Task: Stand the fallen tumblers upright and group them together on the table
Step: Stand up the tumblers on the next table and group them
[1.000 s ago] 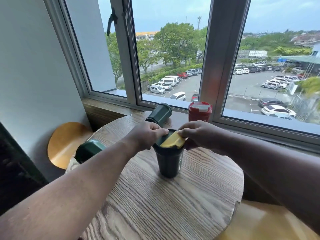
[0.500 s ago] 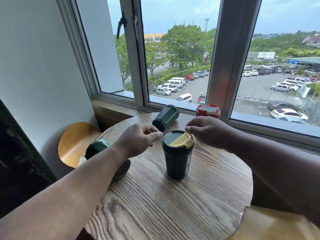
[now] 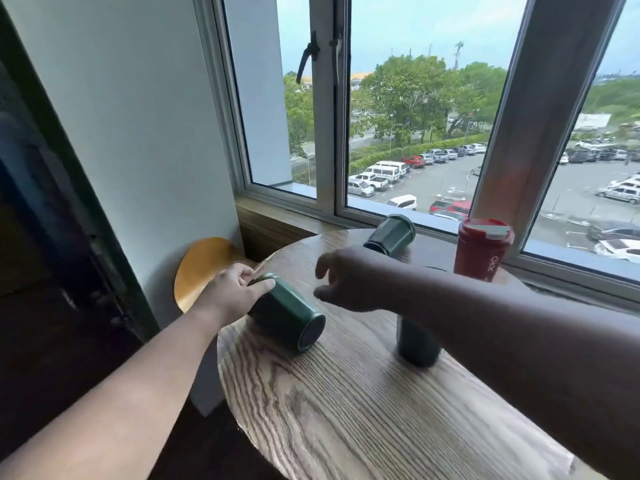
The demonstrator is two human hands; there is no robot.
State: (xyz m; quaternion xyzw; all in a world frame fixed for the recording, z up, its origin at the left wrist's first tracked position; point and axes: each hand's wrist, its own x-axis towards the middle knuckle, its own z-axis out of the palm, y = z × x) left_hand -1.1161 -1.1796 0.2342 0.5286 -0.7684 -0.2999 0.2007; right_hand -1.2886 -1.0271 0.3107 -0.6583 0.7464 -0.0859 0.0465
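Observation:
A dark green tumbler [image 3: 289, 315] lies on its side at the left edge of the round wooden table [image 3: 363, 410], its base facing me. My left hand [image 3: 230, 294] grips its far, lidded end. My right hand [image 3: 346, 277] hovers just to the right of it, fingers spread and holding nothing. A second green tumbler [image 3: 391, 235] lies on its side near the window. A red tumbler [image 3: 483, 249] stands upright at the back right. Another dark green tumbler [image 3: 417, 344] stands upright in the middle, its top hidden behind my right forearm.
A window frame and wooden sill [image 3: 277, 220] run along the table's far side. A yellow wooden stool seat [image 3: 204, 268] sits below the table's left edge, by the white wall. The table's left rim is close to the lying tumbler.
Both hands left the upright green tumbler with the yellow flap and moved left. My left hand has taken hold of the fallen tumbler at the table's left edge. The view has swung left.

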